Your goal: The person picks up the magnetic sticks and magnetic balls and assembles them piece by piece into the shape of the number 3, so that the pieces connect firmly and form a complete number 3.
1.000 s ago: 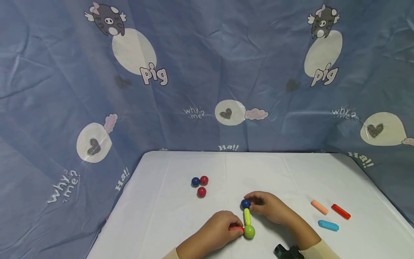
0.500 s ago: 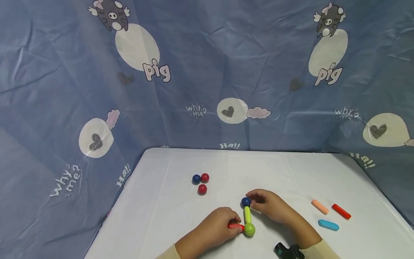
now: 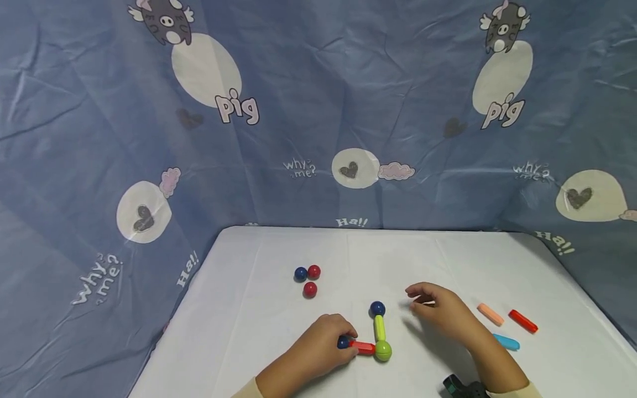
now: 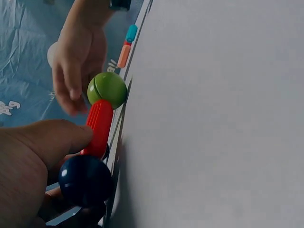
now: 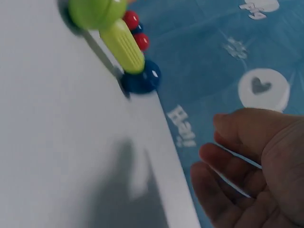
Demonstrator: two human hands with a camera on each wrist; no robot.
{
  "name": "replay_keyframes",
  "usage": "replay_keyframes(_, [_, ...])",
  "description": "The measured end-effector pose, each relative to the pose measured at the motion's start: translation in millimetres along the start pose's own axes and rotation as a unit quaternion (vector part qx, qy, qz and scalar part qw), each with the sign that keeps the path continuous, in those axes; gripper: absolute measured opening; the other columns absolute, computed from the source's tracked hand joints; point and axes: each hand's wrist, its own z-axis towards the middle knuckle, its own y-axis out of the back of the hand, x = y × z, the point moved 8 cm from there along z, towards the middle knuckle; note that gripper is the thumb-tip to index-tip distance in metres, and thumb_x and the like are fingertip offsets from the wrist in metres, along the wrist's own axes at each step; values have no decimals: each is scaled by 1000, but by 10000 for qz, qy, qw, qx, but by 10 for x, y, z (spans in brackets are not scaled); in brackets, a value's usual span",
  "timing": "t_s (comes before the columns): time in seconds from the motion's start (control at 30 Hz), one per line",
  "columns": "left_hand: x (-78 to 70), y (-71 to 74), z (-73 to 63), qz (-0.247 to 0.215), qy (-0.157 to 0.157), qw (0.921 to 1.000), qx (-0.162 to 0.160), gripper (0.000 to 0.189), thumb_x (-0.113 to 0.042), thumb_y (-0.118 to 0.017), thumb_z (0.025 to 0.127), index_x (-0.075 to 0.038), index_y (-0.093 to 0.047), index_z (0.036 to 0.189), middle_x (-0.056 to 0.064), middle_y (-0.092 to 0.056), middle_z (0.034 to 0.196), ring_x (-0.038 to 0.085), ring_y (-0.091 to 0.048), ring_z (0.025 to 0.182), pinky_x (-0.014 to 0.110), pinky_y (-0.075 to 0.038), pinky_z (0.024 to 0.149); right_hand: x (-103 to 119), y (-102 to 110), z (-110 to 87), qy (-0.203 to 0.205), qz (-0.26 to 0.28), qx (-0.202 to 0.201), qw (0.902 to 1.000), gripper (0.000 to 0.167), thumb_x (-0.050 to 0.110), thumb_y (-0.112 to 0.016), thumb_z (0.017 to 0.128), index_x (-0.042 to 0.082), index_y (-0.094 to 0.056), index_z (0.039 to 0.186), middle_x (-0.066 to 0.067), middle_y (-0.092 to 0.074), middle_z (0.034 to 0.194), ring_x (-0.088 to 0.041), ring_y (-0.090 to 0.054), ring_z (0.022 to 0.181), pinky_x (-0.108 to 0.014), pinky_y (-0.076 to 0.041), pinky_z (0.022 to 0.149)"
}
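An L-shaped ball-and-stick toy lies on the white table. Its green ball (image 3: 383,351) forms the corner, joined to a yellow-green stick (image 3: 380,328) with a blue ball (image 3: 377,308) at the far end. A red stick (image 3: 363,347) runs left from the corner to a second blue ball (image 4: 85,180). My left hand (image 3: 323,341) pinches the red stick near that ball, the thumb lying along it in the left wrist view. My right hand (image 3: 445,312) is off to the right, touching nothing, its fingers loosely bent and apart from the thumb in the right wrist view.
Two red balls (image 3: 310,289) and one blue ball (image 3: 301,274) sit farther back on the left. Orange (image 3: 490,314), red (image 3: 523,320) and blue (image 3: 507,342) sticks lie right, the blue one partly behind my right forearm. A blue printed cloth (image 3: 278,121) hangs behind the table.
My right hand has left the far blue ball and moved right. My left hand has shifted slightly left along the red stick, so the blue ball at its left end now shows.
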Motion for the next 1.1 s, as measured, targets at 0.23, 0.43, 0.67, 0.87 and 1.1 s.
replay_keyframes(0.23, [97,-24,-73,-223,339,9990,179,23,-37,-87,85,-27,-77,102,-16,-61,98,0,-56,94,33,-57,95,-171,455,-357,157,-867,-647,9940,31,21,-79,94,12,-72,123,-6,-73,123,-27,-72,105,-46,-59,90])
replay_keyframes(0.43, [144,16,-94,-309,344,9988,147,26,-38,-88,84,-26,-77,104,-14,-59,100,0,-57,93,35,-58,95,-362,639,-522,136,-1247,-873,9883,33,16,-81,91,11,-72,122,-7,-73,120,-30,-72,102,-42,-59,86])
replay_keyframes(0.67, [215,5,-98,-703,484,9961,229,27,-35,-89,83,-27,-76,106,-14,-62,101,2,-58,95,35,-58,95,-488,719,-631,2,-1633,-960,9819,35,17,-80,91,8,-71,124,-12,-72,123,-37,-70,110,-45,-56,88])
replay_keyframes(0.87, [261,-17,-113,-908,584,9938,248,26,-34,-90,83,-28,-75,103,-16,-61,97,2,-57,90,32,-58,92,-665,801,-715,-351,-1785,-742,9805,39,20,-78,93,3,-69,127,-18,-70,126,-42,-66,115,-60,-51,91])
replay_keyframes(1.1, [249,24,-125,-969,427,9943,141,28,-33,-90,82,-27,-76,106,-17,-61,96,0,-56,88,26,-55,87,-843,887,-808,-363,-1931,-887,9765,41,21,-83,87,2,-71,121,-17,-72,116,-41,-66,110,-61,-49,90])
